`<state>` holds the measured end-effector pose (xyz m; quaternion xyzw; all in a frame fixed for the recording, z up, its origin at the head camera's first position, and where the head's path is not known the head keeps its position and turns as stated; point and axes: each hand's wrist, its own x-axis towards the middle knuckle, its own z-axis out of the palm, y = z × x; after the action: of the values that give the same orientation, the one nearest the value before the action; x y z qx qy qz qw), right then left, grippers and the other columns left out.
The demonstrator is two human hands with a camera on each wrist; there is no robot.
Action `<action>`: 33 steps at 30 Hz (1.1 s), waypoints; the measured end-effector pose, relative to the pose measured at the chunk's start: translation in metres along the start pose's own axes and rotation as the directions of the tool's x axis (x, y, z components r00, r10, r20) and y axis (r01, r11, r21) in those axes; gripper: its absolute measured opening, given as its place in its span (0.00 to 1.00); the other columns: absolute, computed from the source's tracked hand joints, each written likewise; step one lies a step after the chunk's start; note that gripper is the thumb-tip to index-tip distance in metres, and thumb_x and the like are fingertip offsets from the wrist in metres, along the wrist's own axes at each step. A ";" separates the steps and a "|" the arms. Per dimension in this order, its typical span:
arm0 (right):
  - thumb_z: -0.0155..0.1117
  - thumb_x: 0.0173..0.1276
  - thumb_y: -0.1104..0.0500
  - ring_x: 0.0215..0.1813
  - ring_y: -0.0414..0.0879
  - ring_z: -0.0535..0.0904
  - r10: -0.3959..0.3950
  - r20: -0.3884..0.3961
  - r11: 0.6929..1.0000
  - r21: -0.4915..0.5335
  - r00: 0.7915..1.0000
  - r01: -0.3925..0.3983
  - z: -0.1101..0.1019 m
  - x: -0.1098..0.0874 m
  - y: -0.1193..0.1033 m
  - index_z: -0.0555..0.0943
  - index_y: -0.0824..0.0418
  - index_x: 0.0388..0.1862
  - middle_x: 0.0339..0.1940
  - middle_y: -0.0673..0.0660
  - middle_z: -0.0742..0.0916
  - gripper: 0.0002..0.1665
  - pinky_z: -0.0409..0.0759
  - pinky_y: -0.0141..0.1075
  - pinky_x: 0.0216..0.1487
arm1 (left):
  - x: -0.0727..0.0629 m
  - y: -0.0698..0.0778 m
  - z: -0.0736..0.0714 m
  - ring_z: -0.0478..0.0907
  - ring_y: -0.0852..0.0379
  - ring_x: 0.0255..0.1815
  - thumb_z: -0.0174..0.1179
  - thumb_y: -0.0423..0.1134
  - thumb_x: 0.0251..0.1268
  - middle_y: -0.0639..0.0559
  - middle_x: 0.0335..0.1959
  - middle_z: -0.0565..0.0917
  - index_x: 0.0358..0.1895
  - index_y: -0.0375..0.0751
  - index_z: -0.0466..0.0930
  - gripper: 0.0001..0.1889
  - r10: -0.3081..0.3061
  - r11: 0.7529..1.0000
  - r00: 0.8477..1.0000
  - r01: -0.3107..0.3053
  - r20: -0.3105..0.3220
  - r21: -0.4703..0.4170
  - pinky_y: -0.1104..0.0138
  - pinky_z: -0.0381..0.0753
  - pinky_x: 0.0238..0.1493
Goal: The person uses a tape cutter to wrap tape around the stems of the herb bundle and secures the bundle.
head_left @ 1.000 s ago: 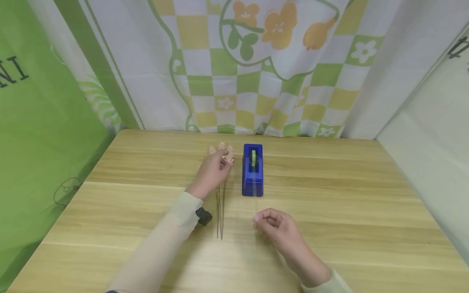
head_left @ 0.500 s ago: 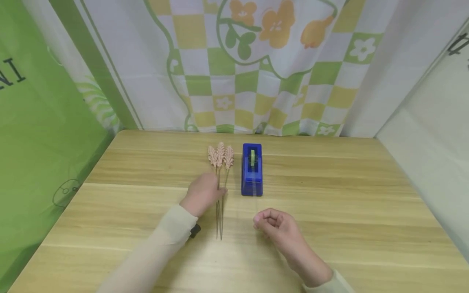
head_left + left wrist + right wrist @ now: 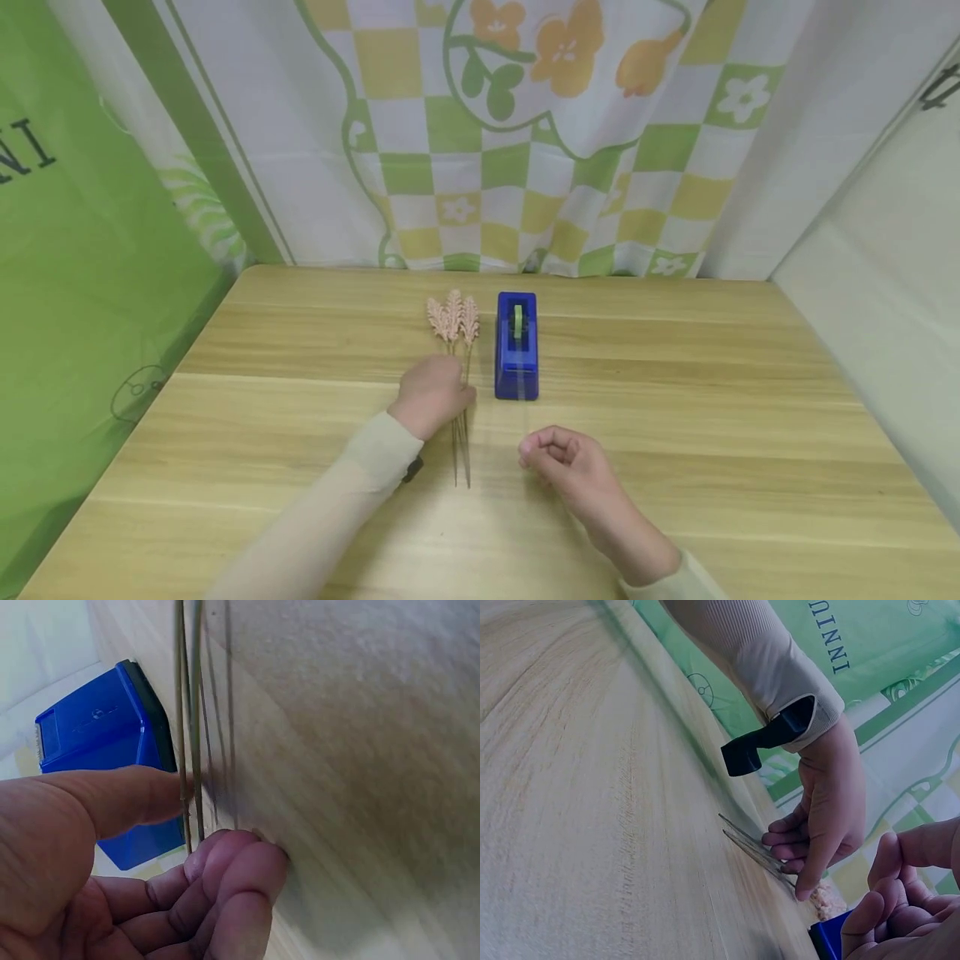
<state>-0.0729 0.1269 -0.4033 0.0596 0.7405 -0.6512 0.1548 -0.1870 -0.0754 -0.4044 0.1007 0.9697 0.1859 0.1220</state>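
Three pink flower sprigs (image 3: 453, 315) on thin stems lie on the table, heads toward the back. My left hand (image 3: 430, 396) holds their stems partway down. In the left wrist view the stems (image 3: 187, 712) run between the thumb and curled fingers. To their right stands a blue tape dispenser (image 3: 517, 379) with a light green core. A faint strip of clear tape (image 3: 523, 414) stretches from its front toward me. My right hand (image 3: 577, 479) pinches the tape's end between thumb and index finger. The right wrist view shows the lower stem ends (image 3: 742, 844) sticking out past the left hand.
The wooden table (image 3: 712, 433) reaches back to a checked, flowered curtain (image 3: 558, 192). A green cloth (image 3: 75, 275) hangs at the left, a pale one (image 3: 892, 233) at the right. A black device (image 3: 769, 739) sits on the left wrist.
My left hand has gone from the flower heads down to the stems, and the stems' lower ends have shifted slightly right. The right hand has stayed in place with the tape.
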 end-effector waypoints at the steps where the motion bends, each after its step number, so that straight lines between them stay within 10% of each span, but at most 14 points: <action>1: 0.66 0.74 0.62 0.37 0.41 0.81 0.003 -0.002 1.000 0.001 1.000 -0.003 0.000 0.000 0.000 0.81 0.71 0.46 0.34 0.51 0.89 0.11 0.80 0.29 0.40 | 0.001 0.001 0.000 0.66 0.60 0.17 0.65 0.38 0.69 0.57 0.16 0.69 0.17 0.49 0.66 0.22 -0.002 1.000 1.000 0.002 -0.001 0.001 0.70 0.67 0.17; 14: 0.66 0.74 0.62 0.34 0.39 0.78 0.005 -0.015 1.000 0.021 1.000 -0.004 0.000 0.001 0.001 0.82 0.71 0.45 0.32 0.49 0.88 0.10 0.78 0.28 0.37 | 0.004 0.003 0.000 0.72 0.55 0.20 0.58 0.24 0.62 0.46 0.25 0.81 0.30 0.36 0.80 0.06 -0.046 0.998 0.998 0.045 -0.032 -0.036 0.67 0.72 0.18; 25: 0.66 0.74 0.63 0.34 0.40 0.77 0.010 -0.006 1.000 0.013 1.000 -0.009 0.001 0.002 0.002 0.82 0.70 0.45 0.33 0.51 0.89 0.10 0.77 0.28 0.36 | -0.001 -0.007 -0.004 0.68 0.58 0.18 0.55 0.27 0.71 0.51 0.19 0.73 0.24 0.39 0.75 0.13 -0.086 0.990 0.993 0.076 -0.085 -0.119 0.70 0.67 0.18; 33: 0.66 0.74 0.62 0.34 0.40 0.77 0.008 -0.011 1.000 0.012 1.000 -0.008 0.001 0.002 0.002 0.81 0.71 0.46 0.32 0.50 0.88 0.11 0.78 0.28 0.37 | -0.005 -0.018 -0.012 0.67 0.59 0.17 0.46 0.32 0.83 0.49 0.23 0.74 0.52 0.24 0.75 0.12 -0.074 0.961 0.986 0.032 -0.146 -0.274 0.72 0.68 0.15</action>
<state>-0.0736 0.1256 -0.4059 0.0670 0.7373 -0.6546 0.1531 -0.1880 -0.0971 -0.3999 0.0423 0.9441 0.3205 0.0638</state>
